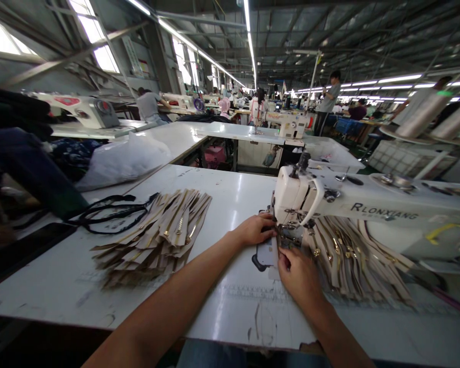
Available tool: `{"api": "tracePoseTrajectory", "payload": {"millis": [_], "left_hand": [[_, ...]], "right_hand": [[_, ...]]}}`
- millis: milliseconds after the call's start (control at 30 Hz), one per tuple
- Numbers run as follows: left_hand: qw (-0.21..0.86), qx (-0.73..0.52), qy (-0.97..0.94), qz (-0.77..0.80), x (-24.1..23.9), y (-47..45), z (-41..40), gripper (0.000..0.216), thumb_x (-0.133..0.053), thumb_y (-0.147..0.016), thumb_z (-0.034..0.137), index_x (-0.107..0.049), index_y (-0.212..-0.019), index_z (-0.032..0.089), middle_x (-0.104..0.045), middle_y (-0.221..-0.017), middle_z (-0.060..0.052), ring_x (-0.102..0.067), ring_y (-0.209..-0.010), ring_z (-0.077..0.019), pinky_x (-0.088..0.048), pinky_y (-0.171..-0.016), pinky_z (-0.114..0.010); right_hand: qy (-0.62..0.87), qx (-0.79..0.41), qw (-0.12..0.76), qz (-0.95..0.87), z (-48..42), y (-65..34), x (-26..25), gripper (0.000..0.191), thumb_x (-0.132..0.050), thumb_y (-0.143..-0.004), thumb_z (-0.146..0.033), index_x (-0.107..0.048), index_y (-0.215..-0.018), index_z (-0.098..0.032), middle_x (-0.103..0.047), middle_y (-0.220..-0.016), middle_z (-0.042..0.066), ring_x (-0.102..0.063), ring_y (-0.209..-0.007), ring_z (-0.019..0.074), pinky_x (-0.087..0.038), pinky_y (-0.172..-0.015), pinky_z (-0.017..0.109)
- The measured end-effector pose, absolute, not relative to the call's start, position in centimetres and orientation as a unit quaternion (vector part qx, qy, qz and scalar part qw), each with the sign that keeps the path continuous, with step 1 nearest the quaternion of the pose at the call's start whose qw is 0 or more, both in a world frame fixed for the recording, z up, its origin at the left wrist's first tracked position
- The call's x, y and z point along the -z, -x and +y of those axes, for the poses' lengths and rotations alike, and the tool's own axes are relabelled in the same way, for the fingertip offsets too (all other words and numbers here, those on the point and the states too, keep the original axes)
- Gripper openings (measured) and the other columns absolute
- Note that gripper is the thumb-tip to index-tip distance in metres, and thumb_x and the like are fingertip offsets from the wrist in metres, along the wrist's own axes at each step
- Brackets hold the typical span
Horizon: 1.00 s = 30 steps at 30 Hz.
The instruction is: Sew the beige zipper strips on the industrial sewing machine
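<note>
At the needle area of a white sewing machine [297, 199], a narrow beige zipper [278, 246] runs beneath the head, mostly covered by my fingers. My left hand [257, 229] lies just left of the presser foot, fingers together and pressed on the zipper's far part. Closer to me, my right hand [298, 272] pinches its near end between thumb and fingers. A fanned pile of beige zippers [164, 232] with gold teeth and pulls lies to the left. More zippers [348, 255] are bunched under the machine arm on the right.
Black cords [113, 214] lie beside the left pile, near a dark flat object [26, 255]. A white plastic bag [126, 158] sits farther back. Thread cones [425, 115] stand at right. Another sewing machine [289, 122] is ahead, and several people work in the background.
</note>
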<state>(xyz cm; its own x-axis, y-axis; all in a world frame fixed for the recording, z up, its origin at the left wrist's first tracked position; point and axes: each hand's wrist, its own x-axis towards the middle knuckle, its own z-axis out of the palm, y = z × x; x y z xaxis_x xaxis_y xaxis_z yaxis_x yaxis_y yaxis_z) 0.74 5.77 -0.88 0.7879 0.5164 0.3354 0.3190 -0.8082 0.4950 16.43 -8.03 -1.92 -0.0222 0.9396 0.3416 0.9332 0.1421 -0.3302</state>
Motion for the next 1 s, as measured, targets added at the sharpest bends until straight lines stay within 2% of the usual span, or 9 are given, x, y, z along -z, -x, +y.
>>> {"api": "tracePoseTrajectory", "payload": {"millis": [200,300,367,467,533,633,700,833,1000], "left_hand": [[0.202,-0.226,-0.921,0.244,0.9,-0.8,5.7,0.012,-0.059,-0.09,0.025,-0.067,-0.095,0.018,-0.061,-0.113,-0.007,-0.059,-0.107,-0.0206,-0.047,-0.097,-0.032],[0.165,-0.221,-0.912,0.302,0.0,-0.9,4.8,0.019,-0.065,-0.084,0.026,-0.063,-0.101,0.017,-0.059,-0.113,-0.008,-0.059,-0.104,-0.0216,-0.05,-0.092,-0.032],[0.13,-0.195,-0.91,0.342,-1.0,-0.9,3.9,0.019,-0.068,-0.081,0.027,-0.063,-0.096,0.017,-0.06,-0.106,-0.008,-0.061,-0.097,-0.0227,-0.052,-0.085,-0.032],[0.128,-0.112,-0.928,0.331,-2.6,-0.9,2.2,0.014,-0.068,-0.08,0.031,-0.063,-0.077,0.018,-0.062,-0.084,-0.004,-0.062,-0.078,-0.0203,-0.051,-0.067,-0.028],[0.15,-0.087,-0.942,0.287,-3.2,-0.8,1.3,0.017,-0.069,-0.079,0.035,-0.064,-0.079,0.019,-0.063,-0.081,-0.002,-0.062,-0.071,-0.0182,-0.049,-0.061,-0.026],[0.16,-0.122,-0.955,0.216,-3.0,-0.4,0.7,0.027,-0.072,-0.078,0.034,-0.065,-0.101,0.021,-0.064,-0.099,-0.004,-0.064,-0.081,-0.0199,-0.051,-0.069,-0.026],[0.169,-0.149,-0.957,0.181,-2.3,-0.1,0.6,0.028,-0.07,-0.081,0.031,-0.065,-0.107,0.021,-0.061,-0.108,-0.008,-0.064,-0.09,-0.0213,-0.052,-0.078,-0.028],[0.198,-0.185,-0.951,0.152,-1.1,0.4,0.6,0.022,-0.062,-0.089,0.029,-0.067,-0.108,0.02,-0.058,-0.113,-0.011,-0.062,-0.097,-0.0216,-0.051,-0.088,-0.03],[0.196,-0.19,-0.951,0.144,-1.0,0.5,0.3,0.02,-0.059,-0.091,0.028,-0.067,-0.107,0.019,-0.059,-0.114,-0.011,-0.061,-0.101,-0.0224,-0.049,-0.092,-0.033]], "right_hand": [[0.659,0.004,0.235,-0.715,-8.0,-16.4,1.9,0.028,-0.048,-0.089,-0.015,-0.073,-0.101,-0.021,-0.073,-0.09,0.006,-0.067,-0.078,0.0176,-0.045,-0.069,0.025],[0.657,0.004,0.242,-0.713,-8.0,-16.4,1.9,0.028,-0.047,-0.089,-0.015,-0.072,-0.099,-0.02,-0.073,-0.09,0.006,-0.066,-0.078,0.0177,-0.045,-0.069,0.025],[0.656,0.0,0.252,-0.711,-8.1,-16.4,1.9,0.028,-0.047,-0.088,-0.015,-0.072,-0.099,-0.02,-0.072,-0.09,0.006,-0.066,-0.078,0.0181,-0.045,-0.069,0.026],[0.647,-0.011,0.27,-0.714,-8.2,-16.6,2.0,0.025,-0.047,-0.086,-0.015,-0.07,-0.095,-0.019,-0.07,-0.084,0.005,-0.064,-0.075,0.0183,-0.044,-0.069,0.027],[0.637,-0.014,0.287,-0.716,-8.4,-16.8,2.1,0.021,-0.048,-0.083,-0.015,-0.068,-0.091,-0.017,-0.068,-0.081,0.005,-0.062,-0.073,0.0181,-0.043,-0.069,0.027],[0.622,-0.019,0.312,-0.718,-8.6,-17.2,2.2,0.015,-0.05,-0.081,-0.017,-0.063,-0.086,-0.017,-0.066,-0.08,0.005,-0.06,-0.072,0.0171,-0.042,-0.067,0.027],[0.613,-0.024,0.318,-0.723,-8.7,-17.3,2.1,0.012,-0.05,-0.081,-0.017,-0.061,-0.083,-0.018,-0.064,-0.079,0.004,-0.059,-0.07,0.0161,-0.041,-0.065,0.026],[0.6,-0.026,0.315,-0.735,-8.9,-17.4,1.8,0.01,-0.049,-0.08,-0.016,-0.056,-0.074,-0.02,-0.061,-0.076,0.003,-0.056,-0.068,0.0147,-0.038,-0.063,0.026],[0.597,-0.021,0.304,-0.742,-9.2,-17.3,1.4,0.013,-0.047,-0.08,-0.015,-0.053,-0.07,-0.021,-0.058,-0.073,0.002,-0.054,-0.067,0.0142,-0.036,-0.063,0.026]]}}
